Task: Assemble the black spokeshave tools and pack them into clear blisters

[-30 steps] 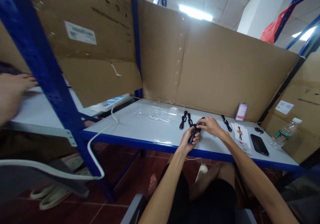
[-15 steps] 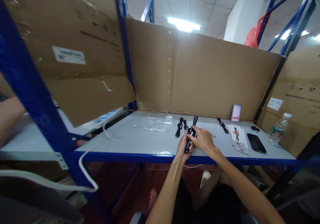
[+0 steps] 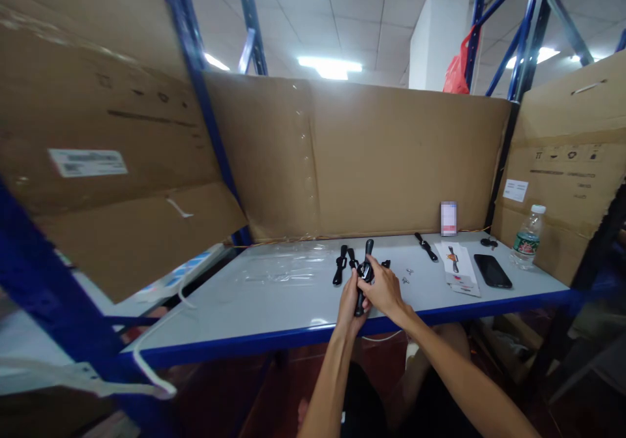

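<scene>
Over the front part of the table I hold a black spokeshave with two long handles and a metal middle. My left hand is wrapped round its lower handle from the left. The fingers of my right hand press on the middle part, so much of it is covered. Just behind my hands lie two more black spokeshaves, one at the left and another partly hidden. A black piece shows behind my right hand. Small silver metal parts lie to its right.
Farther right are another spokeshave, printed leaflets, a black phone and a water bottle. A lit phone leans at the back. Clear plastic lies left on the table. Cardboard walls surround it.
The camera view has turned and shifted, so the small silver parts show more plainly. Both hands stay on the spokeshave, with the right fingers still at its middle.
</scene>
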Available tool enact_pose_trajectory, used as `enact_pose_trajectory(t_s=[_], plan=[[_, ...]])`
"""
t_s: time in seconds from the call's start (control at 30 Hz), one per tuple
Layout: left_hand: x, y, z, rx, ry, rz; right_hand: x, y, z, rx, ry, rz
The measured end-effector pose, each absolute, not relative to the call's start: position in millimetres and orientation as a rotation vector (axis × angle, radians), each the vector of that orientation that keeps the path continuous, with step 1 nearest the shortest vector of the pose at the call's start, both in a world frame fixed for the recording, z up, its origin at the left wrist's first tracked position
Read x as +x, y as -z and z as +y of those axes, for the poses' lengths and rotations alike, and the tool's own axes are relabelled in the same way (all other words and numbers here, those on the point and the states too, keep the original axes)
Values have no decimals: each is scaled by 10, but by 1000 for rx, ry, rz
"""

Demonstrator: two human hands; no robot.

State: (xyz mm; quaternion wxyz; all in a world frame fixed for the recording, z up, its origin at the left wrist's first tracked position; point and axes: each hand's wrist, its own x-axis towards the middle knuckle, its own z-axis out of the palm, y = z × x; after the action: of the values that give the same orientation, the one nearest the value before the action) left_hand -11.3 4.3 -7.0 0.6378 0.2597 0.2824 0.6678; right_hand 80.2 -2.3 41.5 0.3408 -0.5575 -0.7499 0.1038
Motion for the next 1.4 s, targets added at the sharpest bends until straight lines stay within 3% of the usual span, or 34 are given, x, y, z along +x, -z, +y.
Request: enact_pose_trajectory(t_s=[0.37, 1.4], plan=[[-98, 57, -9, 690, -1507, 749, 848, -432, -87, -1657, -233, -2014], [-55, 51, -24, 822, -1515, 840, 877, -147, -26, -1560, -364, -2053]])
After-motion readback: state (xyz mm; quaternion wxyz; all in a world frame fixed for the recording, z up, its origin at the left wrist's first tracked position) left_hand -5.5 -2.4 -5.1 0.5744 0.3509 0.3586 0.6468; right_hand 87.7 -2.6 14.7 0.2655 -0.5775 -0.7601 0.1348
